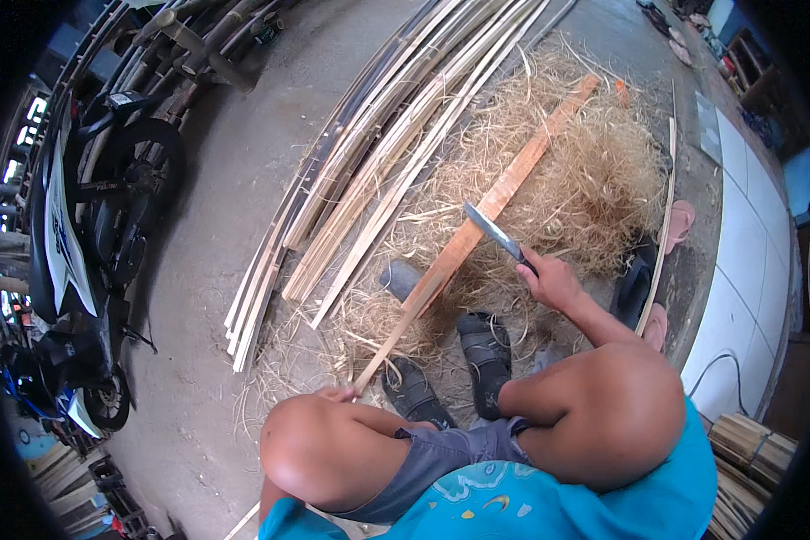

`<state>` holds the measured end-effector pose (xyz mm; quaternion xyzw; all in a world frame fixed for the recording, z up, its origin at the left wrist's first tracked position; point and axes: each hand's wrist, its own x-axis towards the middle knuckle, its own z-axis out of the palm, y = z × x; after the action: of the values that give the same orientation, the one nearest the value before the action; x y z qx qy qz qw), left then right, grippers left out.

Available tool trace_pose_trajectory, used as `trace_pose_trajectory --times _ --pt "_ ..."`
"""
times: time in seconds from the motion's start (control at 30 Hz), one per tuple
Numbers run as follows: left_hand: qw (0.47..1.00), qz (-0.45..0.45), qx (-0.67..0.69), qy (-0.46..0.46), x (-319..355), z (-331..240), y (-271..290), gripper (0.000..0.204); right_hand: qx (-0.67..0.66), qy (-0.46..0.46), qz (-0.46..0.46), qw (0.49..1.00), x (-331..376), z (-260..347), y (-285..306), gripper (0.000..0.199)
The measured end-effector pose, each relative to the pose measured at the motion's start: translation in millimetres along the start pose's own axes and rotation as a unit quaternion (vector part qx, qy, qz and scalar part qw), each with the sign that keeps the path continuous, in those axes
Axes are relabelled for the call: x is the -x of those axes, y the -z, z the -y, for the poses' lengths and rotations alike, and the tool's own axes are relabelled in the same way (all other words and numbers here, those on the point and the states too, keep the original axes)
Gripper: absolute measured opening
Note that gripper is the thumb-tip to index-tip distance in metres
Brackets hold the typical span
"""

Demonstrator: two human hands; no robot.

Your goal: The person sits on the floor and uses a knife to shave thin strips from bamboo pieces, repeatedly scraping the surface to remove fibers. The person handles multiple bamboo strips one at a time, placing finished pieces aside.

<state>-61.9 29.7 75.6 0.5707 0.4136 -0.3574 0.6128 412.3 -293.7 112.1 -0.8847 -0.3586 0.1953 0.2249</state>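
Observation:
A knife [495, 232] with a dark handle and a long pale blade is gripped in my right hand [553, 283]. Its blade lies across a long reddish-brown wooden board [513, 175] that slants away from me. My left hand [340, 393], partly hidden behind my left knee, pinches the near end of a thin bamboo strip [385, 349]. From there the strip runs up to the board's near end. Beneath that end is a grey rounded block [403, 279]. Curly shavings [594, 180] are heaped around the board.
Long bamboo strips [369, 171] lie in bundles left of the board. A motorcycle [108, 207] stands at far left. My feet wear dark sandals [484, 360]. Pink slippers [679, 225] and a thin pole [668, 198] lie right, beside white tiles [738, 243]. Bundled sticks [751, 450] sit lower right.

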Motion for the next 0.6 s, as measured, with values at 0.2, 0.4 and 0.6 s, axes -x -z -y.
trace_pose_trajectory --times 0.2,0.4,0.6 --pt "0.858 -0.184 -0.479 0.017 50.8 21.5 130.6 0.050 -0.126 -0.015 -0.029 0.992 -1.8 -6.6 -40.8 0.044" --pt "0.760 -0.265 -0.586 -0.095 13.7 -257.7 115.4 0.035 -0.157 -0.072 -0.064 0.983 8.7 2.6 -65.4 0.047" --pt "0.801 -0.372 -0.413 -0.224 -156.6 -341.3 74.9 0.029 -0.187 -0.029 -0.093 0.978 12.4 10.7 -72.4 0.049"
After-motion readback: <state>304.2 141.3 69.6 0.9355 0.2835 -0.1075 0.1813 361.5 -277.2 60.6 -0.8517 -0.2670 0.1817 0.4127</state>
